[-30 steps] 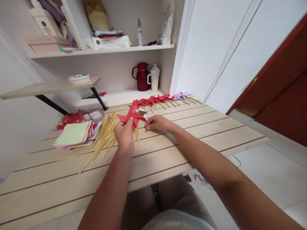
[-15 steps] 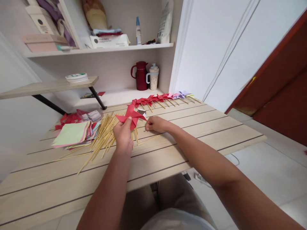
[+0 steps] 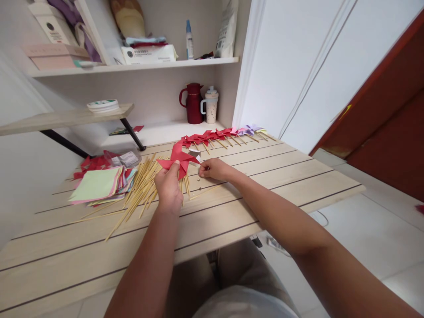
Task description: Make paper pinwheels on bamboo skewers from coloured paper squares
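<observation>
Wooden slatted table [image 3: 251, 194], seen from above by the person seated at it. Left hand [image 3: 168, 187]: raised just over the table near its middle, thumb and fingers pinched together on the centre of a red paper pinwheel [image 3: 178, 160], which is held upright above the sticks with its blades spread. Right hand [image 3: 213, 168]: resting low on the table just right of the pinwheel, fingertips drawn together near the pinwheel's right blade; whether they clamp some small item cannot be told (a tiny pale speck lies on the wood just beside them, too small to identify). Beneath and left of the left hand: a loose heap of thin bamboo sticks [image 3: 141, 190], fanned across the boards. Left of the sticks, touching them: a stack of coloured paper squares [image 3: 96, 185], pale green sheet on top, with red paper scraps [image 3: 89, 163] behind. Far edge of the table: a row of finished pinwheels [image 3: 215, 134], mostly red, then pink, purple and pale yellow at the right end, each on a stick. Alcove behind: a dark red jug [image 3: 191, 104] and a speckled lidded cup [image 3: 211, 106], standing side by side.
</observation>
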The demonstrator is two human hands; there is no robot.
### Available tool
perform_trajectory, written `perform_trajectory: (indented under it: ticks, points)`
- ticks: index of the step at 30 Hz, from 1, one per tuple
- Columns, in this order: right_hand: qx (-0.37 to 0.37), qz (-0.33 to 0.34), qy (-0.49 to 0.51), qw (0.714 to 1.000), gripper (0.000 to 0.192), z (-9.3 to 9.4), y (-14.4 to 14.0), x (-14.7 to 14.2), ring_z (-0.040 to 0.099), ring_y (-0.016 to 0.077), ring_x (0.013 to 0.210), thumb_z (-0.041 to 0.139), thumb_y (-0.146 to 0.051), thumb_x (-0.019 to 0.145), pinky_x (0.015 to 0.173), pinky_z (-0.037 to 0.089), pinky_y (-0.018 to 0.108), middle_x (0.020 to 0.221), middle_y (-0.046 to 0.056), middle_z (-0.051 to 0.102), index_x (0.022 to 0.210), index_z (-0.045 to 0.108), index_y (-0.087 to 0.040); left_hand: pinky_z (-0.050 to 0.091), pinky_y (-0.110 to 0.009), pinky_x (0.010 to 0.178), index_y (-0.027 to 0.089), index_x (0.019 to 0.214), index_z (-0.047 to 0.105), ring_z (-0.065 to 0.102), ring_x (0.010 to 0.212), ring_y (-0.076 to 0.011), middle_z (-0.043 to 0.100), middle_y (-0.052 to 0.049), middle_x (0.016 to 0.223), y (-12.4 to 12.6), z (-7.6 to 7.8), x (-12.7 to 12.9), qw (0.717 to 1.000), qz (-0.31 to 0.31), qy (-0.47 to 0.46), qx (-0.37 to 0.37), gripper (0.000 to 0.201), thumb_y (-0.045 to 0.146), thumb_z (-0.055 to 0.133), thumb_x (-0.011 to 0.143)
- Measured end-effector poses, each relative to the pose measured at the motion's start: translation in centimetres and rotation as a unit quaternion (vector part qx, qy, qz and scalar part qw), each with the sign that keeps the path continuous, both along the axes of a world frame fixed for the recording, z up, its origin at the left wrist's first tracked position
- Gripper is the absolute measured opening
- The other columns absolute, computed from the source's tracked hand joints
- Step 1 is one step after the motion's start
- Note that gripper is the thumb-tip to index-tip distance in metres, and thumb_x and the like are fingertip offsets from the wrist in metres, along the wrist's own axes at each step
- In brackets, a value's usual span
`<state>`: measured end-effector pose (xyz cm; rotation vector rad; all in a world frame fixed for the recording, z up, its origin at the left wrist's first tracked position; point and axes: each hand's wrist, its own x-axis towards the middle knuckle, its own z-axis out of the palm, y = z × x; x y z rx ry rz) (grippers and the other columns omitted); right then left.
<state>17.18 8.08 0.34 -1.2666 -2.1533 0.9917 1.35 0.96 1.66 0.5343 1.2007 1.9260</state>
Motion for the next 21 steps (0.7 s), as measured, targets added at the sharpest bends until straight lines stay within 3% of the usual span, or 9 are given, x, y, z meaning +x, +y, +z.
perform_trajectory:
  ticks: [9, 15, 21]
  points:
    - [-0.063, 0.064, 0.017, 0.996, 0.009, 0.4, 0.4, 1.2, 0.059, 0.0126, 0.069, 0.075, -0.02, 0.069, 0.067, 0.043, 0.024, 0.074, 0.0, 0.072, 0.078, 0.077, -0.017, 0.049, -0.019, 0.062, 0.016, 0.061, 0.059, 0.059, 0.056, -0.0073, 0.064, 0.003, 0.061, -0.5, 1.0, 0.3, 0.997, 0.0, -0.071, -0.018, 0.022, 0.007, 0.075, 0.072]
    - [-0.113, 0.184, 0.037, 0.976, 0.017, 0.8, 0.2, 1.3, 0.058, 0.0111, 0.066, 0.077, -0.021, 0.069, 0.064, 0.042, 0.023, 0.073, -0.001, 0.071, 0.085, 0.079, -0.018, 0.05, -0.017, 0.063, 0.015, 0.062, 0.061, 0.059, 0.056, -0.0067, 0.064, 0.003, 0.062, -0.7, 1.4, 0.4, 0.994, -0.001, -0.104, -0.032, 0.022, 0.003, 0.074, 0.075]
    - [-0.071, 0.201, -0.009, 0.977, 0.023, 0.6, -0.1, 0.8, 0.05, 0.0096, 0.058, 0.078, -0.024, 0.071, 0.057, 0.035, 0.023, 0.061, -0.005, 0.061, 0.093, 0.081, -0.018, 0.051, -0.016, 0.062, 0.015, 0.064, 0.062, 0.06, 0.057, -0.0068, 0.066, 0.001, 0.064, -0.9, 1.7, 0.6, 0.993, -0.001, -0.118, -0.032, 0.022, 0.002, 0.073, 0.078]
